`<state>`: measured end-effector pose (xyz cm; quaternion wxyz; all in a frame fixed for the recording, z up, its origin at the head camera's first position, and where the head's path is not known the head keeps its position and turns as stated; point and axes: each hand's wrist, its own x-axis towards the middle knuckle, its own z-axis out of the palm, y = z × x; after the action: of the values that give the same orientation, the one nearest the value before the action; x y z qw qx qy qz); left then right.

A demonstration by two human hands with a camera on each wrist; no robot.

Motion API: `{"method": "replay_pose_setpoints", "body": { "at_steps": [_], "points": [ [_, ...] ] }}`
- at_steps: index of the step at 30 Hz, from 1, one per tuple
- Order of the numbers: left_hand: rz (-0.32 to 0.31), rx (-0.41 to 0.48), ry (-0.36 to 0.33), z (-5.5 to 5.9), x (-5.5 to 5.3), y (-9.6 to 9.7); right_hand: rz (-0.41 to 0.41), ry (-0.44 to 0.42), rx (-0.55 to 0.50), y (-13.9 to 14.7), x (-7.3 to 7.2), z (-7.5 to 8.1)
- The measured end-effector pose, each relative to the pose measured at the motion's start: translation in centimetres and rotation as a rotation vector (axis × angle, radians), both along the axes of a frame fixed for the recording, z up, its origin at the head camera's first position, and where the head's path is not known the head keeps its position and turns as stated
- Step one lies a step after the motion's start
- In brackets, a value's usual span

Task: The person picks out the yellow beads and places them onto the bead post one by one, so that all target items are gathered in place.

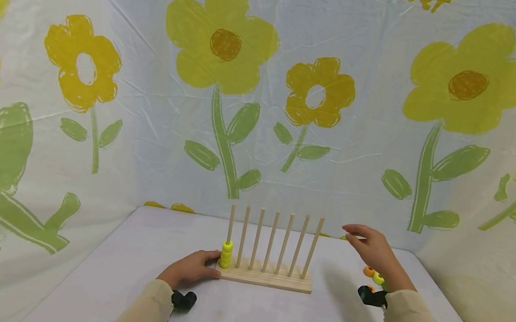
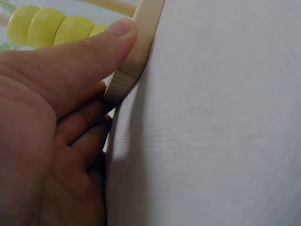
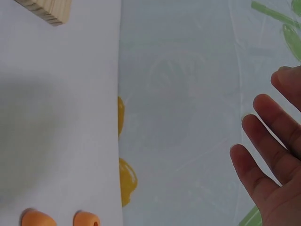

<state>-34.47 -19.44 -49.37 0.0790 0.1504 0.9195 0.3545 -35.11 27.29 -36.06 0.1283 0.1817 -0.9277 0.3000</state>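
Note:
A wooden peg stand (image 1: 269, 279) with several upright rods stands on the table, its leftmost rod threaded with a stack of yellow beads (image 1: 226, 255). My left hand (image 1: 192, 268) holds the left end of the stand's base. In the left wrist view, the thumb (image 2: 110, 40) presses along the base (image 2: 141, 42) beside the yellow beads (image 2: 47, 28), and the other fingers curl behind its end. Raised to the right of the stand, my right hand (image 1: 373, 249) holds nothing. Its fingers (image 3: 263, 146) are spread and nearly straight in the right wrist view.
Orange beads (image 3: 38, 219) and a yellow bead (image 1: 378, 278) lie on the table at the right, partly behind my right wrist. A white cloth with printed flowers (image 1: 225, 45) hangs behind the table's back edge and along both sides.

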Motion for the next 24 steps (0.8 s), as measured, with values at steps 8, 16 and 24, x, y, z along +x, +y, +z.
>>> {"method": "replay_pose_setpoints", "body": {
  "at_steps": [8,16,24],
  "points": [
    [0.002,0.002,-0.008,0.2,0.2,0.0,-0.033,-0.058,0.018,1.6,-0.3,-1.0],
    [-0.004,-0.004,0.002,0.5,0.4,0.1,-0.076,-0.151,0.011,3.0,0.0,-2.3],
    [-0.007,-0.011,0.010,0.5,0.3,0.1,-0.111,-0.147,0.044,4.2,-0.1,-3.6]
  ]
}}
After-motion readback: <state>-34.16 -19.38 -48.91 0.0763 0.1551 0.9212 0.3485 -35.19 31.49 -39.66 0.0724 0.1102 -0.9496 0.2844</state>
